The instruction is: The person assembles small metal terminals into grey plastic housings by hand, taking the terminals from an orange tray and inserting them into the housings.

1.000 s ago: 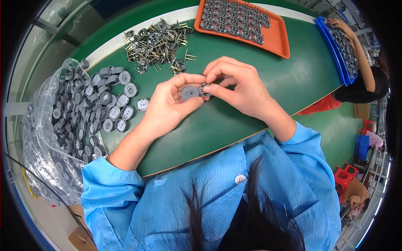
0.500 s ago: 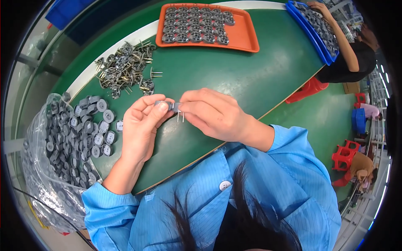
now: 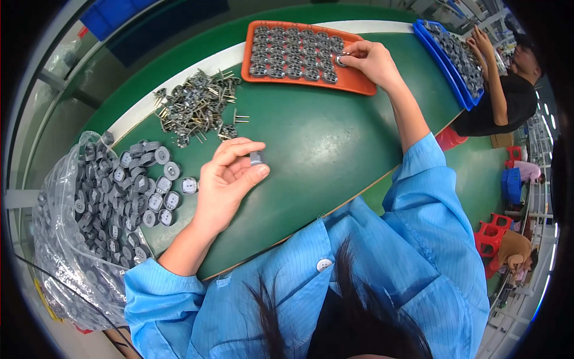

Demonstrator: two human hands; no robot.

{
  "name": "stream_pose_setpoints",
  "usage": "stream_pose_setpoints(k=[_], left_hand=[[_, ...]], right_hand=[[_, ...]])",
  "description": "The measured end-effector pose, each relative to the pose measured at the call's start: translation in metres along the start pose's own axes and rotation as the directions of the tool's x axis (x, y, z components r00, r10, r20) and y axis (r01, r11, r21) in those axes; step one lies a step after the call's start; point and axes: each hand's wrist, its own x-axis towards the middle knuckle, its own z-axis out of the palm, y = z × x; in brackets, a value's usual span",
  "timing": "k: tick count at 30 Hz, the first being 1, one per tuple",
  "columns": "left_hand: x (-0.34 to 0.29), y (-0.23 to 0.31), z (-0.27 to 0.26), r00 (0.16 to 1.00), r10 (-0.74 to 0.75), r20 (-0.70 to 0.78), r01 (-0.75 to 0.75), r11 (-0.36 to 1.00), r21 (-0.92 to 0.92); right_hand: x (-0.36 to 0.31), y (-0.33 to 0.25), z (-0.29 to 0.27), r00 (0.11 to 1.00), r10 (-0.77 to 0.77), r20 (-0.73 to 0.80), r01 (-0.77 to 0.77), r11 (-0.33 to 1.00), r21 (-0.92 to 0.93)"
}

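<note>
— Left hand (image 3: 227,179), nearest me: thumb and forefinger pinch a small grey piece (image 3: 256,158) above the green surface (image 3: 299,137). Left of it lie heaped grey caps (image 3: 127,192); beyond, pinned metal parts (image 3: 194,107).
— What's just changed?
— The right hand (image 3: 373,63) has parted from the left and reached the orange tray (image 3: 357,82). It pinches a metal-faced disc (image 3: 341,60) beside the filled rows; I can't tell whether that disc touches the tray. I take it each hand now handles its own piece.
— Any brands or labels?
— None I can read from here. Farther off, a co-worker's hands (image 3: 481,45) are raised by a blue tray (image 3: 449,78).
</note>
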Motion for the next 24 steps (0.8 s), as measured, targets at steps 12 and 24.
stream_pose_setpoints(k=[12,24], left_hand=[[-0.002,0.001,0.004,0.993,-0.059,0.103,0.056,0.998,0.029],[0.008,-0.004,0.0,0.992,0.121,-0.021,-0.113,0.967,0.228]], right_hand=[[-0.045,-0.11,0.071,0.618,-0.786,0.016,0.783,0.618,0.071],[-0.086,-0.105,0.07,0.922,-0.316,0.226,0.329,0.944,-0.026]])
